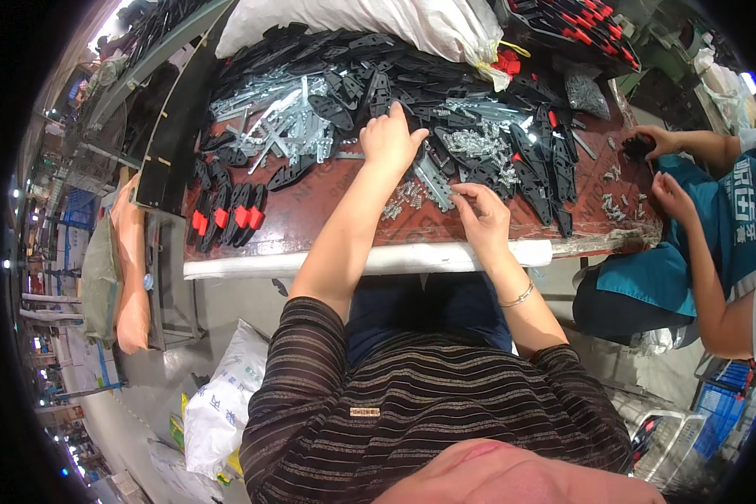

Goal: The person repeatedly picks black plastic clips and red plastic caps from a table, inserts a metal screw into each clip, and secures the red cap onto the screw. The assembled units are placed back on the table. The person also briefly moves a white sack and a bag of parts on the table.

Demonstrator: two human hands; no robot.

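Left hand [391,139] reaching with curled fingers into black plastic parts [344,59] at upper centre, right hand [483,214] pinching small screws [412,197], few finished red-tipped pieces [227,217] at left, most loose.

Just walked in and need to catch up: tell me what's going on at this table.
A person seated at a reddish worktable is handling small parts. The left hand reaches into a heap of black plastic handle pieces beside silver metal strips. The right hand picks at small silver screws near the table's front edge. Finished black pieces with red buttons lie in a row on the left. At the right, a co-worker's hands work on similar parts.
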